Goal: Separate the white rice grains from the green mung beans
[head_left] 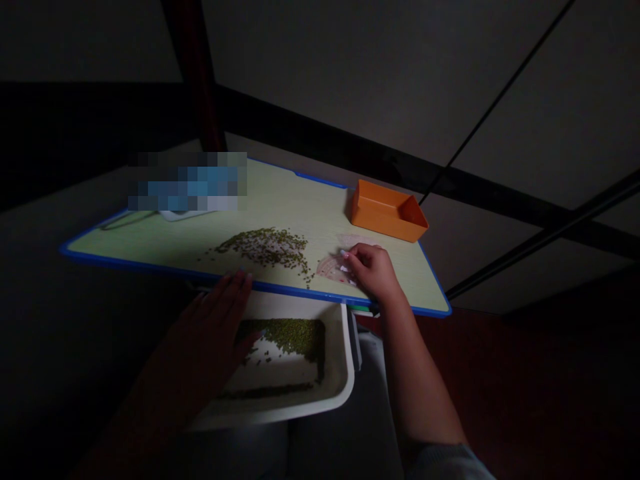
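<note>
My right hand [373, 267] is above the right part of the small table, its thumb and fingers pinched together. Whatever it may hold is too small or hidden to name. Beneath and beside the fingertips lies a pinkish fan-shaped print [330, 268], with small white bits near it. To the left spreads a loose heap of small green beans [265, 245]. My left hand [220, 317] reaches over a white bin [345, 373] below the table's front edge. Its fingers are stretched out, fingertips at the blue edge. More green beans [295, 333] lie inside the bin.
An orange open box [383, 223] stands at the table's back right. The pale tabletop [270, 187] has a raised-looking blue rim. A blurred-out object sits at the back left, with a cord beside it. Dark panels rise behind the table. Light is dim.
</note>
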Tool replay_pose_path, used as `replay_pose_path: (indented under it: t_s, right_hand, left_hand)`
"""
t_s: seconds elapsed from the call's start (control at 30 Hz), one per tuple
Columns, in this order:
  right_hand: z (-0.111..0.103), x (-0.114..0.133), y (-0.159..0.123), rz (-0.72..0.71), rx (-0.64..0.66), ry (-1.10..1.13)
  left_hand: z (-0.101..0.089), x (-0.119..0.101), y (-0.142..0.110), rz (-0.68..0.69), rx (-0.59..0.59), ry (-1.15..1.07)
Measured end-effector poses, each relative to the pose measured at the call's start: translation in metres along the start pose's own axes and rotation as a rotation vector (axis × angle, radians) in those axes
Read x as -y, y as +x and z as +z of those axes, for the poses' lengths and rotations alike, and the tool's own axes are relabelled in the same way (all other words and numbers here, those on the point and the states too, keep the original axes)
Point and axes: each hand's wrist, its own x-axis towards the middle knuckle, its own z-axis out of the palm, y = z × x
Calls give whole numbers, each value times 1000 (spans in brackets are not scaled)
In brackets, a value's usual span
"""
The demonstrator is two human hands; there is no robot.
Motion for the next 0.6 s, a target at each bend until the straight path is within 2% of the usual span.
replay_pose_path:
  t_s: [0.27,0.4,0.5,0.6]
  right_hand:
    - [2,-5,0,48,-45,19]
    - [2,-6,0,85,-120,70]
    - [1,-6,1,125,-171,19]
    - [1,-6,2,141,-167,-43]
  left_hand:
    - [3,1,-1,13,-43,-55]
    - [2,1,0,5,-29,-56]
    - [3,1,0,15,-29,-48]
    - [4,1,1,13,-25,-37]
